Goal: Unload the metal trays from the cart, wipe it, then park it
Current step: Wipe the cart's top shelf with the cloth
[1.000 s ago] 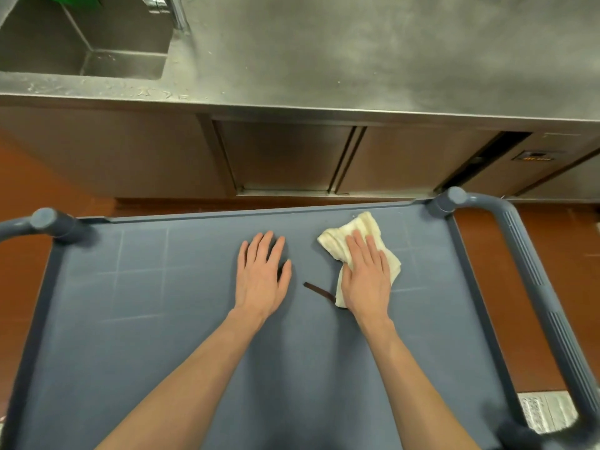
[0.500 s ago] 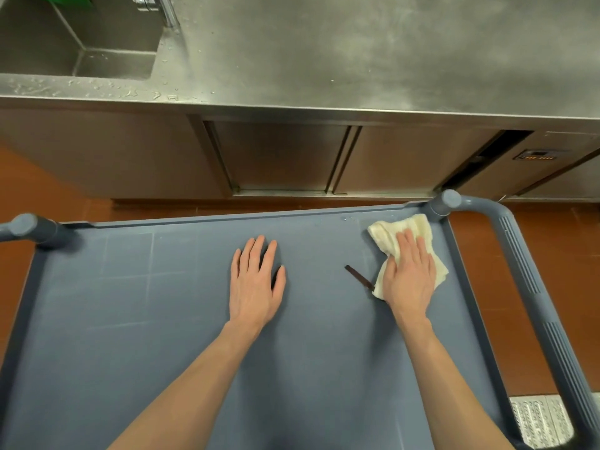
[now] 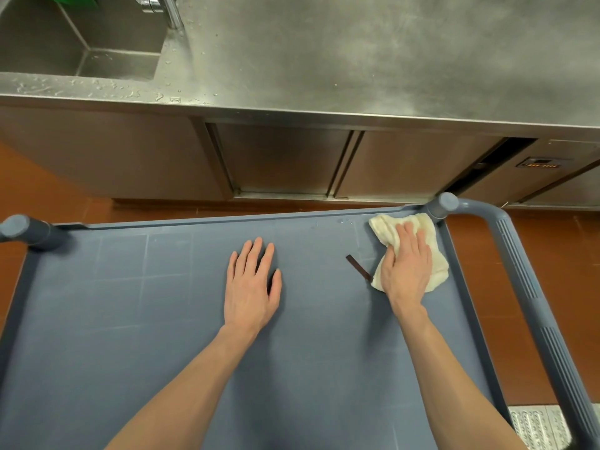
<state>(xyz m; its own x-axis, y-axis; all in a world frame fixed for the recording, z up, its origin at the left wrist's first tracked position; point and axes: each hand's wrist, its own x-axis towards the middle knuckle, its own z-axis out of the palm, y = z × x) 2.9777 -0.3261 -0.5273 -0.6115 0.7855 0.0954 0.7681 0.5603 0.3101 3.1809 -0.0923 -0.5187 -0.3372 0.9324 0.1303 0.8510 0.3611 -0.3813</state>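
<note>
The grey-blue cart (image 3: 136, 319) fills the lower half of the view, its flat top shelf bare of trays. My right hand (image 3: 406, 264) presses a cream cloth (image 3: 435, 254) onto the shelf at its far right corner, beside the cart's corner post (image 3: 443, 204). A small dark brown tag (image 3: 357, 267) sticks out from the cloth's left edge. My left hand (image 3: 253, 284) lies flat, palm down, fingers apart, on the middle of the shelf. No metal trays are in view.
A steel counter (image 3: 389, 53) runs along the far side, with a wet sink (image 3: 81, 43) and tap (image 3: 168, 11) at top left. Cabinet doors (image 3: 285, 160) face the cart. The cart's handle bar (image 3: 532, 303) runs down the right. Red floor tiles (image 3: 568, 287) surround it.
My right hand has slid the cloth from the shelf's middle rightwards and away into the far right corner. My left hand has stayed flat in place.
</note>
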